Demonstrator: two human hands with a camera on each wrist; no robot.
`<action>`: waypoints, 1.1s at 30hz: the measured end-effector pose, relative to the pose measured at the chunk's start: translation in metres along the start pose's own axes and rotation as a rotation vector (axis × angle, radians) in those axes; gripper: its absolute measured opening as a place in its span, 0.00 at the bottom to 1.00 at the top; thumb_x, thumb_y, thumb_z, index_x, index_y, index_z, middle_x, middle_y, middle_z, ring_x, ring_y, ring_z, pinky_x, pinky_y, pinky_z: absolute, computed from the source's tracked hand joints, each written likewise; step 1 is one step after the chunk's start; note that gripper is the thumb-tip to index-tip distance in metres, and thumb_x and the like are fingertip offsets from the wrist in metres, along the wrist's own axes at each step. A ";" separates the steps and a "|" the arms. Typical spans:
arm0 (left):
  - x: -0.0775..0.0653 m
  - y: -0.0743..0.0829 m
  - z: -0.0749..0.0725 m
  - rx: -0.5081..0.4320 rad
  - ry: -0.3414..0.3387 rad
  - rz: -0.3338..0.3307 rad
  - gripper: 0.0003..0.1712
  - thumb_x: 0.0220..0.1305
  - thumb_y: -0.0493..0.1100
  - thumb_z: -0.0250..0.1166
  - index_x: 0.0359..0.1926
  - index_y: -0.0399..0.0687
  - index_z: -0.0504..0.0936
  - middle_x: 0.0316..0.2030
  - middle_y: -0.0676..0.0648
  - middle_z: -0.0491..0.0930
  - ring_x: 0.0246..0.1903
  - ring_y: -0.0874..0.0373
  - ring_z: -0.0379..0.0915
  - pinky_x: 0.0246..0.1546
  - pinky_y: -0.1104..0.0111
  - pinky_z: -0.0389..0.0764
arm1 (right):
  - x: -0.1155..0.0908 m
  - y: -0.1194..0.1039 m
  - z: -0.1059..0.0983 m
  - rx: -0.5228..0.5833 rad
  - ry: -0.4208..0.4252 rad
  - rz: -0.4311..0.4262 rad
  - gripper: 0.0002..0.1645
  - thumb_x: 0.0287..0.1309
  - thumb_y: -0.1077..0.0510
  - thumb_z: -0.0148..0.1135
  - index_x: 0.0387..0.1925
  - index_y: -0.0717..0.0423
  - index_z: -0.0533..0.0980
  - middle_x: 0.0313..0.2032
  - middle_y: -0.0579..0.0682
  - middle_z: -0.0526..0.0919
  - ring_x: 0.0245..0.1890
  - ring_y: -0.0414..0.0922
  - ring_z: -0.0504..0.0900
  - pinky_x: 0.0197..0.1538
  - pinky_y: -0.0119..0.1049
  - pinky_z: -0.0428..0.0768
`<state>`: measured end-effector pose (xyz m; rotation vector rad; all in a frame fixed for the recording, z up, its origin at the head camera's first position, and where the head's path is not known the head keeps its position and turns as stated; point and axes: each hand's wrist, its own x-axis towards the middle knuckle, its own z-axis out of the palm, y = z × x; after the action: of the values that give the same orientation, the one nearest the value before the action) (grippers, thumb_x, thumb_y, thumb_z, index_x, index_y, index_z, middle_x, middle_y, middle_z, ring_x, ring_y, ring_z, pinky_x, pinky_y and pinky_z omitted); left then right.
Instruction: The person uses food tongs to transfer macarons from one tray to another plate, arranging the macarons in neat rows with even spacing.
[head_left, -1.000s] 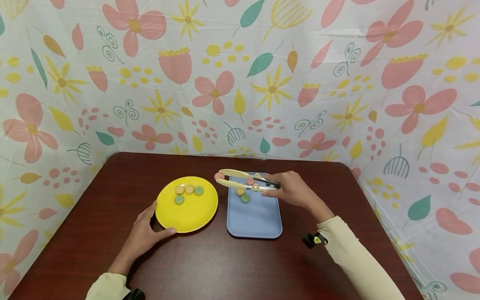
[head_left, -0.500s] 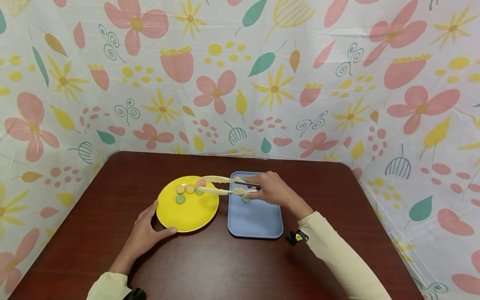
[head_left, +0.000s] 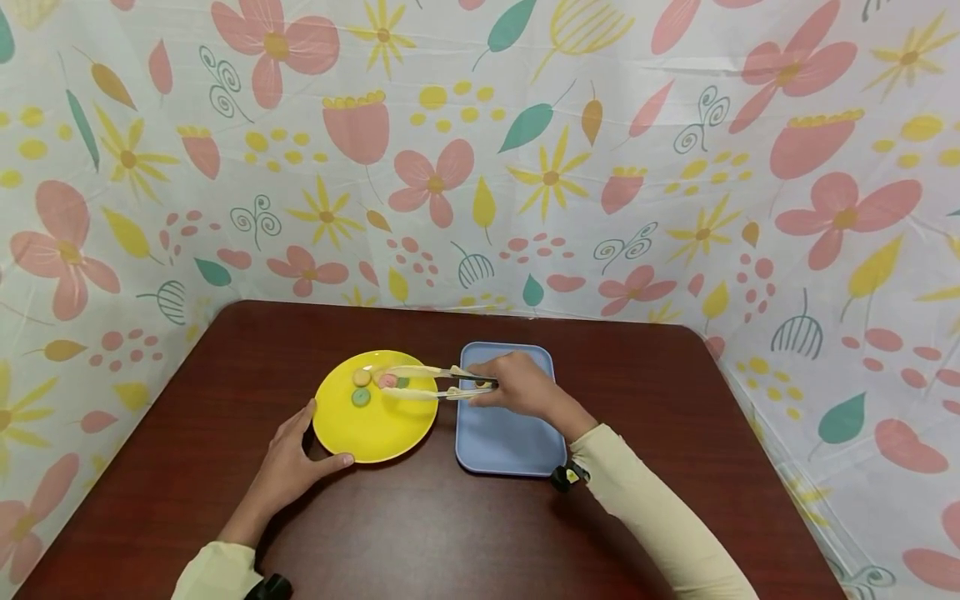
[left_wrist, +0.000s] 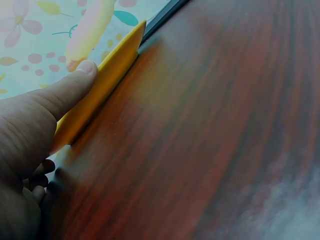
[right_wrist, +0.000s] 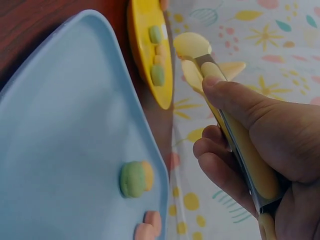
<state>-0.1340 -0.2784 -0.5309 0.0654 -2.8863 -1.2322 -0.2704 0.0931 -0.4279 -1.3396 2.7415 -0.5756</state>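
Note:
My left hand (head_left: 288, 471) grips the rim of a yellow plate (head_left: 375, 437), its thumb (left_wrist: 80, 82) on the edge in the left wrist view. My right hand (head_left: 521, 387) holds cream-tipped tongs (head_left: 412, 395) with metal arms. A small round pink piece (head_left: 387, 381) is between the tong tips, over the plate; whether it touches the plate I cannot tell. Yellow (head_left: 362, 377) and green (head_left: 361, 397) round pieces lie on the plate, some partly hidden by the tongs.
A blue rectangular tray (head_left: 510, 446) lies right of the plate, under my right hand. In the right wrist view it bears a green piece (right_wrist: 132, 179), a yellow piece (right_wrist: 148, 175) and pink pieces (right_wrist: 152, 220). Behind the brown table (head_left: 390, 533) hangs a flowered cloth (head_left: 480, 167).
The right hand has moved left, carrying the pink piece in the tongs from above the tray's left edge to over the plate, now lower. My left hand stays at the plate.

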 end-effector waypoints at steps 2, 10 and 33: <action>0.000 0.001 -0.001 0.000 0.001 0.002 0.73 0.52 0.68 0.77 0.82 0.42 0.42 0.78 0.31 0.49 0.75 0.29 0.40 0.64 0.27 0.52 | 0.002 0.001 0.004 -0.001 0.001 -0.005 0.30 0.56 0.48 0.77 0.58 0.55 0.83 0.38 0.49 0.91 0.25 0.35 0.76 0.31 0.31 0.74; 0.000 0.001 -0.002 -0.003 -0.006 -0.007 0.73 0.52 0.68 0.77 0.82 0.42 0.41 0.79 0.31 0.48 0.76 0.29 0.40 0.64 0.27 0.52 | 0.010 0.000 0.018 -0.048 -0.018 -0.005 0.28 0.57 0.46 0.76 0.56 0.53 0.85 0.34 0.44 0.90 0.25 0.35 0.76 0.35 0.35 0.75; 0.000 -0.001 0.000 -0.010 -0.004 -0.005 0.73 0.51 0.70 0.76 0.82 0.41 0.43 0.79 0.32 0.48 0.76 0.30 0.40 0.65 0.27 0.53 | 0.008 -0.008 0.017 -0.074 -0.017 0.028 0.31 0.56 0.45 0.77 0.58 0.54 0.84 0.40 0.47 0.91 0.31 0.40 0.83 0.41 0.39 0.74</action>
<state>-0.1340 -0.2793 -0.5313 0.0703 -2.8844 -1.2487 -0.2656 0.0770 -0.4402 -1.3124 2.7888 -0.4632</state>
